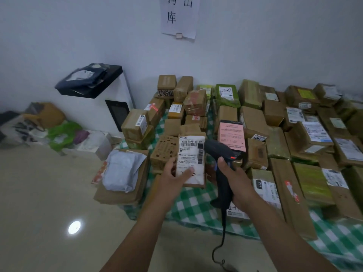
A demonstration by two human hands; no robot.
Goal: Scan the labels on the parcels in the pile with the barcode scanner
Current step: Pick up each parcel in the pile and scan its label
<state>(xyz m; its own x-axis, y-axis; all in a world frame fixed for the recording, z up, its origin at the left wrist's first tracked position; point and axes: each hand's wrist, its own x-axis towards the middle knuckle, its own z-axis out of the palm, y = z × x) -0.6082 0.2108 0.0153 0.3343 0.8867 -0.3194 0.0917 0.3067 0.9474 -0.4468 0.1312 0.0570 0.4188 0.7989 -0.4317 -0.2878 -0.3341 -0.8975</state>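
Left hand [177,173] grips a small brown parcel [193,181], held upright above the green-checked cloth [196,205]. The thumb is pressed on the lower part of its white label [190,152]; the other fingers are curled round the left edge and behind it. Right hand [234,177] is clamped round the grip of the black scanner [218,152], fingers wrapped tight. The scanner head stands just above the right fingers, beside the label's barcode; whether it touches the parcel cannot be told. A small red light shows on the scanner near the right fingertips. The cable [223,232] hangs below that hand. The pile [275,124] lies beyond and right of both hands.
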